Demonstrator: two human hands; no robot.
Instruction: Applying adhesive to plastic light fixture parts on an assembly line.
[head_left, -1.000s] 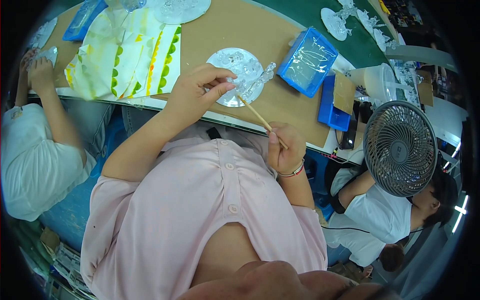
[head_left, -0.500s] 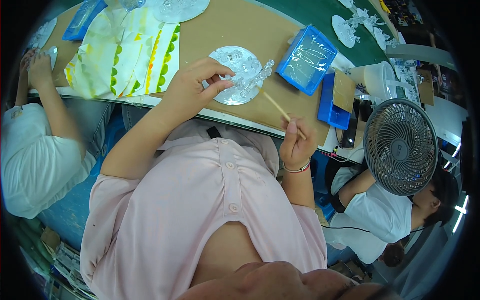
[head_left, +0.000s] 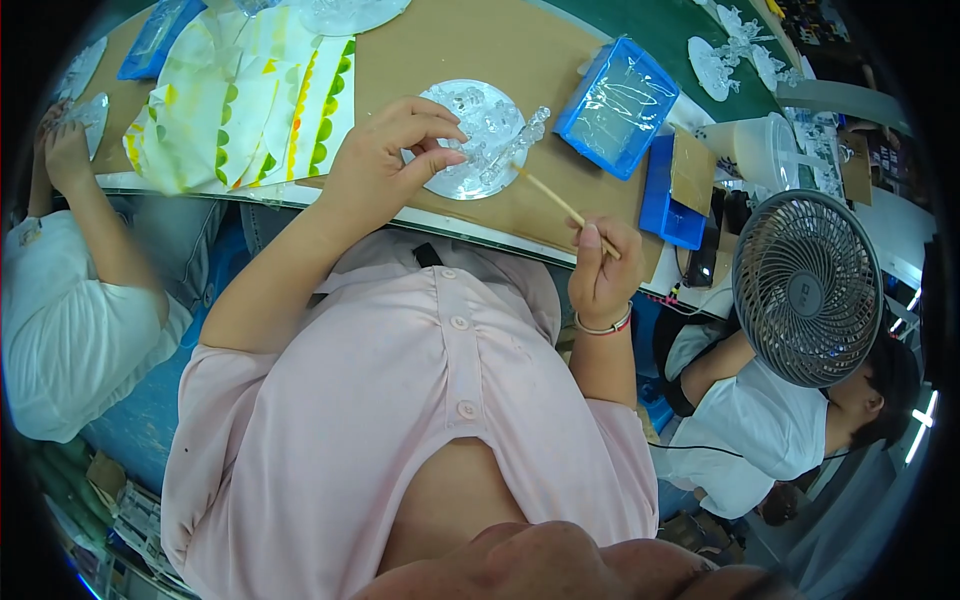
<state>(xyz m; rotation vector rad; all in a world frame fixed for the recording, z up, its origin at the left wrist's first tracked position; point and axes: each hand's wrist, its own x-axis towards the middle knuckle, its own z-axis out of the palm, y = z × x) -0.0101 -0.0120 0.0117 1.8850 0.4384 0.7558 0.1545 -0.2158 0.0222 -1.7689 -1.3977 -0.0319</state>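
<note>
My left hand [head_left: 392,155] is closed in a pinch, thumb and forefinger at the near end of a knobbly clear plastic piece [head_left: 522,136]. That piece slants up to the right over a round whitish disc [head_left: 470,186], on which more clear plastic pieces [head_left: 468,101] lie. A thin wooden stick [head_left: 550,195] is gripped in the fingers of my right hand [head_left: 604,262], a bracelet round the wrist. Its far tip meets or nearly meets the clear piece; whether they touch I cannot tell. The exact grip of the left fingertips is hard to see against the clear plastic.
Brown board covers the table [head_left: 440,55]. Patterned white sheets [head_left: 240,110] lie left; a blue tray [head_left: 617,108], a blue box [head_left: 672,200], a lidded cup [head_left: 755,150] and a fan [head_left: 806,288] stand right. Co-workers sit at both sides, one's hands [head_left: 65,150] at a disc.
My right hand has shifted slightly right and up, with the stick still in it. The left hand and the clear piece stay nearly in place. The view has shifted a little.
</note>
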